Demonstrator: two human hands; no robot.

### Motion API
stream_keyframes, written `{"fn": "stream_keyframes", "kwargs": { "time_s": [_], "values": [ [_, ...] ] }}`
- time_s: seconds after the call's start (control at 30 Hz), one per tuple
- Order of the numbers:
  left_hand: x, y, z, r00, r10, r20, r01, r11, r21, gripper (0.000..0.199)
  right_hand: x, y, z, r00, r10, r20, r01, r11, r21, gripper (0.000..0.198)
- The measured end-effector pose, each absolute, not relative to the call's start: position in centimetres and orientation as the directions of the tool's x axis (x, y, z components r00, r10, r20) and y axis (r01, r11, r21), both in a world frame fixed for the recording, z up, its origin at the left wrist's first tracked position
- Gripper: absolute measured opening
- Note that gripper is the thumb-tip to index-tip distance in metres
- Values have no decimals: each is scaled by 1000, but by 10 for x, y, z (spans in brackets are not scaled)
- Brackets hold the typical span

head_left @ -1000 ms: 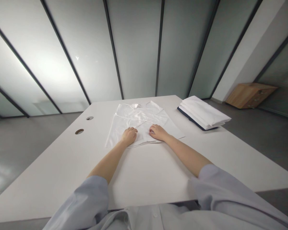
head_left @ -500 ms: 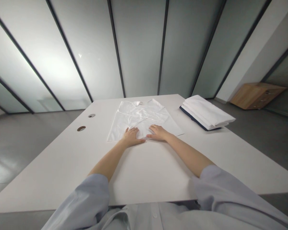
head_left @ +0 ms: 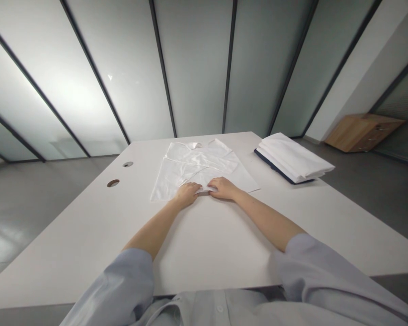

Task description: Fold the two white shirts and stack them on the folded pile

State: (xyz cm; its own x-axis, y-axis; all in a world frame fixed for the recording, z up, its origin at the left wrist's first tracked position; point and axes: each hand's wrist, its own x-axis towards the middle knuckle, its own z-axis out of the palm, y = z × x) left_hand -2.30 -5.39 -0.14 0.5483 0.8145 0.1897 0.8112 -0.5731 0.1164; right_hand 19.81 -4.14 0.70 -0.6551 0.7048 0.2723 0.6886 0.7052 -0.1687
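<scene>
A thin, shiny white plastic bag (head_left: 204,160) lies spread and wrinkled on the white table in front of me. Its near edge is slightly raised between my two hands. My left hand (head_left: 187,194) pinches that edge just left of its middle, fingers curled over it. Close by on the right, my right hand (head_left: 221,188) grips the same edge with thumb and fingers. A small gap separates the hands. The bag's far end has uneven, crumpled flaps.
On the right of the table (head_left: 204,244) a folded white cloth stack (head_left: 294,156) rests on a dark blue flat item (head_left: 275,170). Two round holes (head_left: 113,183) pierce the tabletop at left. Beyond stand frosted glass panels (head_left: 197,68) and a wooden cabinet (head_left: 360,132).
My fingers, flat and spread on the bag before, have curled and closed on its near edge. That edge has lifted a little. My left thumb has drawn back.
</scene>
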Motion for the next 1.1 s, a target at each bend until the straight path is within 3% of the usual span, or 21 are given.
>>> {"fn": "stream_keyframes", "kwargs": {
  "time_s": [0.2,0.37,0.53,0.77,0.93,1.1],
  "values": [
    [-30,-52,7,416,878,237,897,-439,53,46,203,-35,6,-612,753,240,754,647,-108,41],
    [-48,-45,11,175,947,270,975,-204,83,44,218,-27,10,-353,900,254,924,379,-58,44],
    [-60,-40,7,91,984,151,985,-112,135,48,230,-23,4,-178,970,162,979,191,-65,44],
    [-61,-40,12,-12,987,160,977,-22,214,42,240,-17,-2,-107,950,292,984,144,-107,51],
    [-67,-42,20,-127,945,302,966,49,256,41,247,-16,3,-53,881,471,967,164,-197,57],
    [-69,-43,22,-235,918,320,937,127,325,41,251,-12,1,12,864,503,929,177,-325,56]
  ]
}}
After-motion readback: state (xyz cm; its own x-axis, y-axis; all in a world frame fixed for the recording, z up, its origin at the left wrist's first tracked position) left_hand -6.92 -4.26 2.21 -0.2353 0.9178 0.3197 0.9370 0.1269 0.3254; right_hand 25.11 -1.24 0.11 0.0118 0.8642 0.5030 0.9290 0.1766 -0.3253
